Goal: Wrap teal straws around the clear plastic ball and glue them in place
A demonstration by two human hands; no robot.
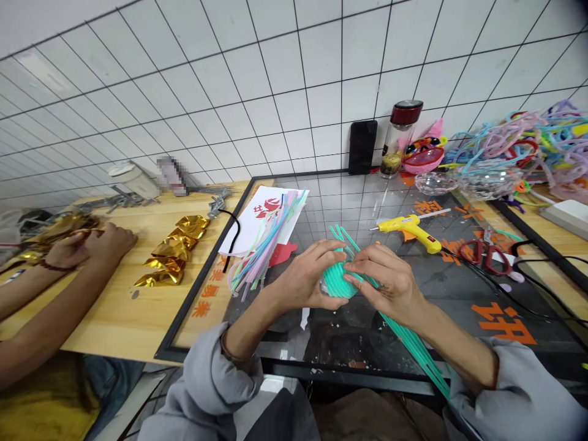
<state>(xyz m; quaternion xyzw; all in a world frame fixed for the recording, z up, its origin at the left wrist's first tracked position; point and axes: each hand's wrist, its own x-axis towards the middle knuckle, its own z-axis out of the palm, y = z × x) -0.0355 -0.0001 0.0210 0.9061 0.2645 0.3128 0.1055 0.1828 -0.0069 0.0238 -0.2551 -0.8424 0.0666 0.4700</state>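
Observation:
My left hand point(305, 274) is curled around a small rounded piece covered in green pipe cleaners point(339, 280), above the glass-topped table. A bit of clear, shiny material shows at the piece's lower left edge. On its right side, the fingers of my right hand point(390, 283) pinch green pipe cleaners against it. Long green pipe cleaners point(420, 349) trail from under my right hand toward my right sleeve, and several short ends stick up behind the piece. The fingers hide exactly where the strands meet it.
A yellow glue gun point(408, 229) and red-handled scissors point(486, 256) lie to the right, with black cables. Pastel pipe cleaners point(266, 245) rest on white paper point(245, 223). Behind stand a phone point(362, 147) and glass bottle point(395, 144). At left, another person's hands point(92, 248) work near gold foil point(177, 251).

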